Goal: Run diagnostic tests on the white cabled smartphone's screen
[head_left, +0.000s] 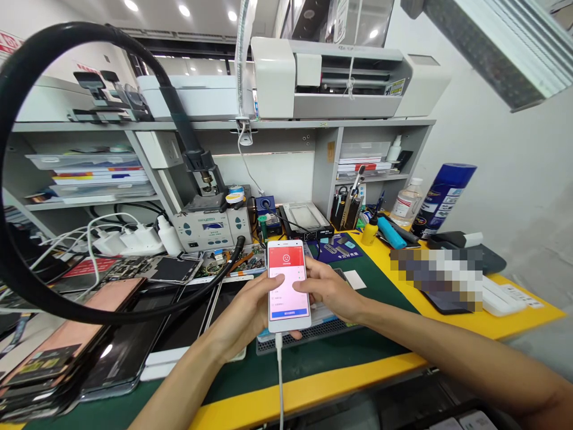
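Note:
A white smartphone is held upright between both hands, its screen lit with a red band, a sad-face icon and a blue button at the bottom. My left hand wraps its left side, thumb resting over the screen. On the opposite edge, my right hand grips the phone, its thumb also over the screen. A white charging cable runs from the phone's lower end down past the table edge. Beneath the phone lies a dark perforated mat, partly hidden by the hands.
Stacked phones and panels cover the left side. A black hose loops in front of a grey soldering station. At the right stand a yellow bottle, a clear bottle and a blue spray can. A shelf spans the back.

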The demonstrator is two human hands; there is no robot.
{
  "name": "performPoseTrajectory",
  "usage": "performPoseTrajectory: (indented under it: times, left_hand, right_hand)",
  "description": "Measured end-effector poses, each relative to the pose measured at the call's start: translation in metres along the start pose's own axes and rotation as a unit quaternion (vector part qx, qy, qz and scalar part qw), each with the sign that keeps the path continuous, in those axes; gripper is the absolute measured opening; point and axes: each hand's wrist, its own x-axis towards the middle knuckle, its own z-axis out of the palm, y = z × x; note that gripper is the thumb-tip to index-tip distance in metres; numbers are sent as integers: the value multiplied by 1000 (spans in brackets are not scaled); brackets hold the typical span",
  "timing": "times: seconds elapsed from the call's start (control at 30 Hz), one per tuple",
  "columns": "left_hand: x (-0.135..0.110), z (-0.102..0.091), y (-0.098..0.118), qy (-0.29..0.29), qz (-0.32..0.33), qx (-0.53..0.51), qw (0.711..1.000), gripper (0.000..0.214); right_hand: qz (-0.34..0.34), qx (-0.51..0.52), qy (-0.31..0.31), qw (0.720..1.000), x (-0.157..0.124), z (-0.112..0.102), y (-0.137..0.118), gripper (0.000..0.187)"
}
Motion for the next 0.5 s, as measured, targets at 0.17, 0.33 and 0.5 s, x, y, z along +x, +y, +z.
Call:
performPoseTrajectory:
  times: [0.17, 0.33, 0.5]
  left_hand:
    - [0, 0, -1, 0, -3, 0, 1000, 46]
    - [0, -1, -1, -2, -3, 0, 1000, 46]
    - [0, 0, 0, -1, -5, -3, 1000, 45]
  right_hand:
    - [4, 0, 0, 1000, 0, 0, 0, 44]
    - [6, 2, 1, 1000, -1, 1, -1, 45]
    - [6, -2, 1, 1000, 0, 0, -1, 44]
